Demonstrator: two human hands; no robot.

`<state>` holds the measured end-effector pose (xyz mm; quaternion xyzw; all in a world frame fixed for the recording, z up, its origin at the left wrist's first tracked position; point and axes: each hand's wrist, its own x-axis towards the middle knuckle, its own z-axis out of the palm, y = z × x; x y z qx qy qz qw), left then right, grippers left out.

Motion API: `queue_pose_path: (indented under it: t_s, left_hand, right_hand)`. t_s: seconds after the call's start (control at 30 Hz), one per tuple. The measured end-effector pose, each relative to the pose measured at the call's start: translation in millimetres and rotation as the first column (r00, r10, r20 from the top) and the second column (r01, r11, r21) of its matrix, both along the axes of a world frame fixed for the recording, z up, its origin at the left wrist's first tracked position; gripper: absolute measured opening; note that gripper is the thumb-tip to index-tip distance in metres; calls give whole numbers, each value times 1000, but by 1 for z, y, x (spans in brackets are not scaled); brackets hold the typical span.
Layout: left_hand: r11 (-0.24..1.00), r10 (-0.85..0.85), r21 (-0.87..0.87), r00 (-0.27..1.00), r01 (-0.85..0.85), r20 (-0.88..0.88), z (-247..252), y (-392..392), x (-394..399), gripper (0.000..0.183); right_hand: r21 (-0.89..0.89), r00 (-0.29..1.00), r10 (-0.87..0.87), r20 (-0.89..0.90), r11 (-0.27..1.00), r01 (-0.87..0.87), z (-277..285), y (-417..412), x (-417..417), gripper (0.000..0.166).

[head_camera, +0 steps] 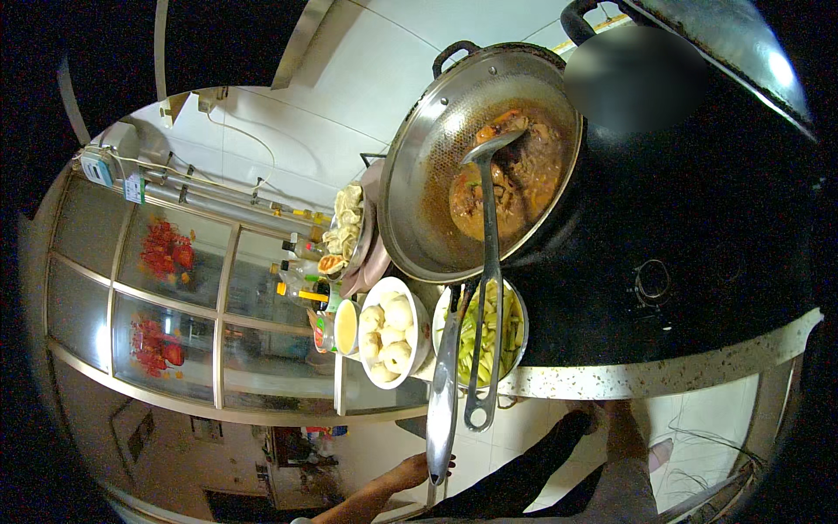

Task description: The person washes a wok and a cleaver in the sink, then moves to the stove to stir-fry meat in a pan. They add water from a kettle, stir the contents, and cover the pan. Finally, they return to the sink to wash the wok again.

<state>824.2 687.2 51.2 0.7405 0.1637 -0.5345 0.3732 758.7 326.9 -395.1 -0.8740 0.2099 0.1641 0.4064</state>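
Note:
A steel wok (pixel 425 190) with a long metal handle holds chunks of food in brown sauce (pixel 537 164). Across it lies a slotted-handle metal spatula (pixel 489 216), its head in the food and its ringed end past the rim. My left hand (pixel 419 468) is at the far end of the wok's handle, partly behind it, with fingertips showing on the other side; whether it grips the handle is unclear. My right hand is out of view. Beside the wok stand a white bowl of peeled, potato-like pieces (pixel 396 311) and a bowl of cut green vegetables (pixel 481 340).
A plate of dumplings (pixel 346 223), a cup of yellow liquid (pixel 346 327) and several bottles (pixel 298 288) stand left of the wok. A speckled counter edge (pixel 589 382) curves below the black surface. A large dark pot (pixel 635 78) is at the upper right. Glazed panels (pixel 170 301) fill the left.

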Motion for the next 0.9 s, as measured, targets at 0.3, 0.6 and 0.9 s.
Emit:
queue_pose_path:
  t_s: [0.3, 0.6, 0.9]
  left_hand:
    - [957, -289, -39, 957, 287, -41, 5, -36, 2, 46]
    - [840, -409, -320, 899, 438, 157, 62, -112, 23, 38]
    - [810, -237, -433, 896, 396, 377, 124, -88, 92, 36]
  right_hand:
    - [-164, 965, 48, 257, 986, -6, 136, -35, -110, 67]
    - [-200, 978, -184, -97, 966, 161, 522, -86, -188, 52]
    - [67, 789, -496, 362, 859, 508, 832, -86, -144, 36]
